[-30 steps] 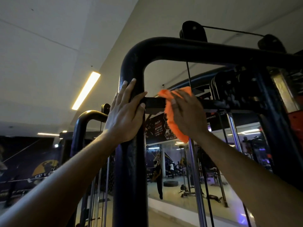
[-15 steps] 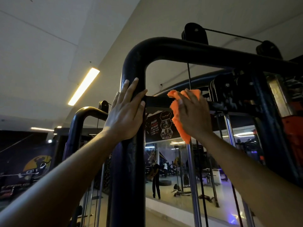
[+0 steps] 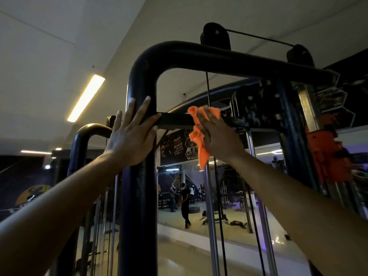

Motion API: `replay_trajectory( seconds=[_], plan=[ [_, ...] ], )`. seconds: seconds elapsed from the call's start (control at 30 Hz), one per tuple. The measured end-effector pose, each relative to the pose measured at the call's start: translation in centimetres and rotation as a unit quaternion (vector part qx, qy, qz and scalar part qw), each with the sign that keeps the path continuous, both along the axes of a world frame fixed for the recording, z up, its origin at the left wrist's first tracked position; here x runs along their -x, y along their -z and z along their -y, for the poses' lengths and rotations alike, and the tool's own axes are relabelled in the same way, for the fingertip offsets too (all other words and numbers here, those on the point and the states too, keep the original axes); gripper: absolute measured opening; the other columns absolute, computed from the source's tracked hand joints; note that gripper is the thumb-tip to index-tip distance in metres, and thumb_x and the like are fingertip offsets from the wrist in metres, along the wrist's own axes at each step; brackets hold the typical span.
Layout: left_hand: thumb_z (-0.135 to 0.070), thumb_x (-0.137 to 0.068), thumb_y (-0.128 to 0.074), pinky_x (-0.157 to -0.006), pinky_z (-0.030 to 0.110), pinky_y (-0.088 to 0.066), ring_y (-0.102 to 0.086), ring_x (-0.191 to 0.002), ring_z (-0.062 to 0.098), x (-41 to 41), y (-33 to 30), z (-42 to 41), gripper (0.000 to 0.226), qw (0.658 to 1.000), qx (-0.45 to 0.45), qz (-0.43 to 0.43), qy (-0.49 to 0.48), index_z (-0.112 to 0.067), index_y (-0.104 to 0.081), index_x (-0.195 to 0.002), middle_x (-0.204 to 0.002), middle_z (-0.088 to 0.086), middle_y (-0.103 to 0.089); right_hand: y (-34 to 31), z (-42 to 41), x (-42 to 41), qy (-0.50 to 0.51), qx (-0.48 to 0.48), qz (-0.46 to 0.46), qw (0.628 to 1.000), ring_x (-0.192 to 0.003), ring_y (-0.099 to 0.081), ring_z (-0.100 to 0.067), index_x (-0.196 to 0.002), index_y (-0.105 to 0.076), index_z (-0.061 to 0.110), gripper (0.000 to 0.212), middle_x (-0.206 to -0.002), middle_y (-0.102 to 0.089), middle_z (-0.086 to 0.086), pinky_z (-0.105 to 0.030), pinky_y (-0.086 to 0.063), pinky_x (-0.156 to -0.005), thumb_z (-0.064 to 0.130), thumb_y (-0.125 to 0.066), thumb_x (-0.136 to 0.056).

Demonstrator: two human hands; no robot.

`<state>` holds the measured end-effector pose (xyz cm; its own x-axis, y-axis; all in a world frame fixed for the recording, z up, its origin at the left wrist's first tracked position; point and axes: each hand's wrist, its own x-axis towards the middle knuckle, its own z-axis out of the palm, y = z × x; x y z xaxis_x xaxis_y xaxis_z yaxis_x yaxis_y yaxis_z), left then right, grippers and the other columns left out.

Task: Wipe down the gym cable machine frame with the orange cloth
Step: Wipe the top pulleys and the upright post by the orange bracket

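Crossbar (image 3: 175, 121) wipe under way: right hand (image 3: 217, 134) presses cloth (image 3: 196, 134) flat-fingered at 3 o'clock of upright (image 3: 139, 196); left hand (image 3: 130, 140), open, braces upright. Next: sweep toward 3 o'clock.

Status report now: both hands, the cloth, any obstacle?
Left hand flat on black upright post. Right hand presses orange cloth on crossbar. Vertical cable runs just behind cloth.

Glowing overhead: long fluorescent ceiling light (image 3: 86, 97). Hanging behind: dark printed wall poster (image 3: 179, 145). Lying on pale floor: black round tyre (image 3: 194, 210).
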<state>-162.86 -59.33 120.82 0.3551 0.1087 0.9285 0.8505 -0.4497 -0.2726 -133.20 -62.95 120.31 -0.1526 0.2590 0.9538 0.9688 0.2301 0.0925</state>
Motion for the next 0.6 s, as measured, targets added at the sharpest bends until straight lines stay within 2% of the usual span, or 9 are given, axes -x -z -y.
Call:
replay_trajectory(
  seconds=[0.07,0.13,0.23,0.3,0.37,0.47,0.53,0.6],
  plan=[
    [-0.058,-0.109,-0.02,-0.129,0.059,0.012,0.029,-0.161,0.025,0.0,0.1,0.2,0.059,1.0,0.014,-0.003,-0.01,-0.043,-0.03,-0.166,-0.177,-0.011,0.022,-0.8,1.3,-0.8,-0.022,-0.021,-0.065,0.997,-0.162,-0.031,-0.033,-0.172,-0.024,0.028,0.057,-0.181,-0.02,0.0,-0.061,-0.043,-0.122,0.038,-0.038,-0.118],
    [-0.056,-0.108,-0.023,-0.129,0.061,0.013,0.025,-0.162,0.025,-0.7,0.0,0.7,0.06,1.0,0.022,0.001,0.0,-0.042,-0.03,-0.166,-0.179,-0.008,0.014,-1.5,2.9,-1.4,-0.059,-0.06,-0.101,0.991,-0.161,-0.033,-0.03,-0.17,-0.032,0.027,0.052,-0.178,-0.028,-0.003,-0.061,-0.039,-0.124,0.038,-0.034,-0.119],
    [-0.051,-0.108,-0.029,-0.129,0.064,0.009,0.012,-0.166,0.025,-3.0,-0.6,1.4,0.058,1.0,-0.003,-0.016,0.017,-0.036,-0.034,-0.164,-0.18,-0.002,-0.007,-2.1,4.9,-1.7,-0.066,-0.108,-0.085,0.988,-0.162,-0.028,-0.034,-0.168,-0.037,0.025,0.05,-0.175,-0.031,-0.008,-0.06,-0.034,-0.126,0.037,-0.034,-0.12],
    [-0.05,-0.105,-0.029,-0.13,0.062,0.009,0.007,-0.166,0.025,-5.0,-1.1,2.0,0.063,0.999,-0.005,-0.038,0.03,-0.033,-0.034,-0.165,-0.179,-0.002,-0.011,-3.0,5.5,-1.8,-0.049,-0.124,-0.06,0.989,-0.165,-0.017,-0.038,-0.167,-0.04,0.022,0.05,-0.176,-0.032,-0.007,-0.06,-0.024,-0.129,0.036,-0.033,-0.119],
    [-0.049,-0.104,-0.027,-0.131,0.061,0.006,0.005,-0.166,0.024,-6.9,-1.6,2.6,0.066,0.998,-0.001,-0.053,0.043,-0.031,-0.032,-0.166,-0.179,-0.002,-0.012,-4.2,5.1,-2.4,0.014,-0.154,-0.024,0.988,-0.167,-0.011,-0.04,-0.166,-0.042,0.022,0.052,-0.176,-0.034,-0.004,-0.064,-0.014,-0.132,0.04,-0.03,-0.118],
    [-0.049,-0.103,-0.027,-0.132,0.059,0.003,0.003,-0.166,0.023,-9.3,-2.6,2.7,0.067,0.998,-0.01,-0.056,0.03,-0.03,-0.032,-0.166,-0.179,-0.002,-0.014,-4.3,2.1,-4.5,0.12,-0.149,-0.014,0.982,-0.167,-0.004,-0.042,-0.166,-0.039,0.028,0.06,-0.178,-0.03,-0.006,-0.068,0.003,-0.132,0.05,-0.018,-0.115],
    [-0.049,-0.103,-0.028,-0.133,0.057,0.004,0.002,-0.166,0.023,-10.6,-3.4,1.9,0.067,0.998,-0.005,-0.053,0.018,-0.029,-0.029,-0.167,-0.179,-0.001,-0.015,-2.5,-0.8,-5.8,0.108,-0.118,-0.034,0.987,-0.168,0.003,-0.041,-0.169,-0.032,0.027,0.064,-0.18,-0.023,-0.01,-0.069,0.002,-0.131,0.054,-0.011,-0.114],
    [-0.047,-0.109,-0.029,-0.133,0.055,0.005,0.001,-0.166,0.022,-11.9,-3.5,0.9,0.063,0.998,0.012,-0.06,0.004,-0.028,-0.024,-0.169,-0.179,0.0,-0.015,-0.8,-3.2,-6.6,0.064,-0.117,-0.058,0.989,-0.168,0.006,-0.039,-0.171,-0.029,0.025,0.064,-0.18,-0.021,-0.01,-0.066,0.0,-0.133,0.055,-0.015,-0.116]
  ],
)
